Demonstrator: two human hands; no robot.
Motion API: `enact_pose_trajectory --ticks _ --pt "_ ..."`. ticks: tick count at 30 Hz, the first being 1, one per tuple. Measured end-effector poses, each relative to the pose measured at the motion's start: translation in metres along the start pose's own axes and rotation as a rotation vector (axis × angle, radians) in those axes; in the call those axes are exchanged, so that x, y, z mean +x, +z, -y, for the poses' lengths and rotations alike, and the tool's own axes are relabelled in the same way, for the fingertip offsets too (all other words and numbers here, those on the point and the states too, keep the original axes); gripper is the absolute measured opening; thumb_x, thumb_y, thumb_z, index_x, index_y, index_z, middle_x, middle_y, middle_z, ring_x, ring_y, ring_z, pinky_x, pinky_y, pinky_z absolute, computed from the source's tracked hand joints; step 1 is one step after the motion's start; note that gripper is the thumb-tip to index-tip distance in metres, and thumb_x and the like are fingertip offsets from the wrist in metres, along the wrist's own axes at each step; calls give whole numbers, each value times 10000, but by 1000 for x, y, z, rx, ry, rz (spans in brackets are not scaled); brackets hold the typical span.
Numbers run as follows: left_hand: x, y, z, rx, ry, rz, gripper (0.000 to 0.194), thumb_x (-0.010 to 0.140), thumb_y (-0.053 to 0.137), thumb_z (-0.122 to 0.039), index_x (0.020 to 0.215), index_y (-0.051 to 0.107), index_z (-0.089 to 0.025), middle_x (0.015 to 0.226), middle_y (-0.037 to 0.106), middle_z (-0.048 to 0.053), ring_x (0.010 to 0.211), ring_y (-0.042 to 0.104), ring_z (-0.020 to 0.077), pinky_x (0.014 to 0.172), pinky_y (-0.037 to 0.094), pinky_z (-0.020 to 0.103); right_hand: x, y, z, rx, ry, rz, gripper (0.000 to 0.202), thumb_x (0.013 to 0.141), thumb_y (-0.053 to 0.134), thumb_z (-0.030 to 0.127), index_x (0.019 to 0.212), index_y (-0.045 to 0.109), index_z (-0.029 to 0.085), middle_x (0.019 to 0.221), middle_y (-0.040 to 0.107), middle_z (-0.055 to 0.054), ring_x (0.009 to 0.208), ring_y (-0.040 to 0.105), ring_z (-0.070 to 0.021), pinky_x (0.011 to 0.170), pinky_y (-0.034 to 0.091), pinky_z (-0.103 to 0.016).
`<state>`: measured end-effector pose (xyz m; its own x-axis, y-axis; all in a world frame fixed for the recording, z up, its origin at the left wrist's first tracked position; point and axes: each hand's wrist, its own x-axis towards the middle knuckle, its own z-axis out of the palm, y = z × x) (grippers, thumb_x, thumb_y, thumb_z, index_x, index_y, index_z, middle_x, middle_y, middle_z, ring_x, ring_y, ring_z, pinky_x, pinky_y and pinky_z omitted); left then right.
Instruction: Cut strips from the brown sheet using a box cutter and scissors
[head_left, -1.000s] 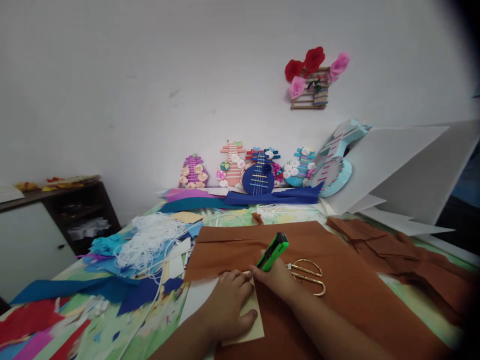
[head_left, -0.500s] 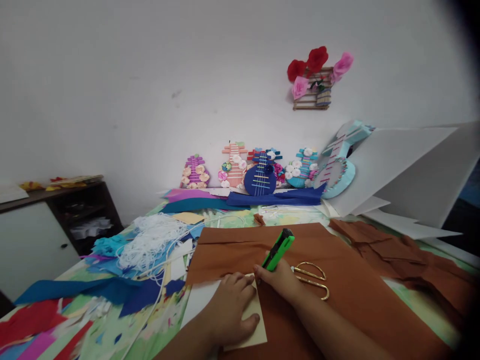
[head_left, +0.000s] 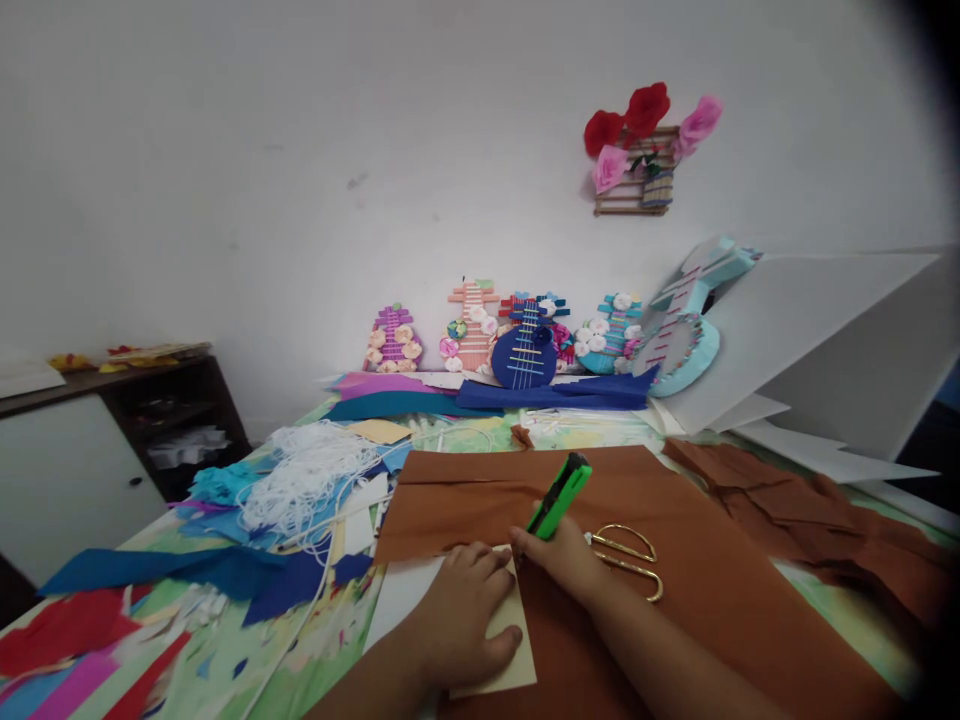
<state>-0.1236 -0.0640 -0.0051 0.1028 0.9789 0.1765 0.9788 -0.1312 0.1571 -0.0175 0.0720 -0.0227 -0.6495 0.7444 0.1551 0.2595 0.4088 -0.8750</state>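
Note:
My right hand (head_left: pixel 561 562) is closed round a green and black utility knife (head_left: pixel 559 497), which stands tilted with its lower end near the edge of a cream card (head_left: pixel 516 668). The blade itself is hidden by my fingers. Flat on that card lies my left hand (head_left: pixel 474 612), fingers stretched out and thumb apart. Beneath both hands is a large brown sheet (head_left: pixel 720 620), with part of a white sheet (head_left: pixel 403 592) showing at its left. Gold-handled scissors (head_left: pixel 651 565) rest just right of my right hand, their blades out of sight.
White cord (head_left: pixel 311 480) lies in a tangled heap at left, among blue and red scraps (head_left: pixel 67 630). Crumpled brown paper (head_left: pixel 802 500) is at right. Several decorated lute-shaped crafts (head_left: pixel 525 345) stand along the wall, with large white boards (head_left: pixel 817 330) leaning beside them.
The whole view has shifted slightly, so the scene sits a little further right. Both hands and the utility knife keep nearly the same place on the card.

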Motion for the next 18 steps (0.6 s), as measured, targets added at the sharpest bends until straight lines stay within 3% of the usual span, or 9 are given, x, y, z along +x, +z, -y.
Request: enact_pose_trajectory --ticks 5,12,18 --pt "0 0 0 -3 -1 2 361 719 528 -385 1043 501 -229 1231 440 14 1061 370 238 920 252 387 2 -1 0 35 51 4 282 635 562 386 537 407 172 484 410 43 472 370 -80 452 305 -191" --pt "0 1 0 10 -10 0 405 707 539 -402 1060 500 -206 1188 474 45 1042 386 247 916 258 393 -1 2 2 -37 -38 54 269 641 551 368 542 392 175 512 396 42 489 348 -79 442 266 -192" --pt "0 0 0 11 -3 6 370 721 522 -392 1048 499 -222 1229 444 22 1066 372 239 926 252 385 -1 -2 3 54 31 21 282 640 553 384 549 392 172 511 400 43 488 363 -78 450 299 -187"
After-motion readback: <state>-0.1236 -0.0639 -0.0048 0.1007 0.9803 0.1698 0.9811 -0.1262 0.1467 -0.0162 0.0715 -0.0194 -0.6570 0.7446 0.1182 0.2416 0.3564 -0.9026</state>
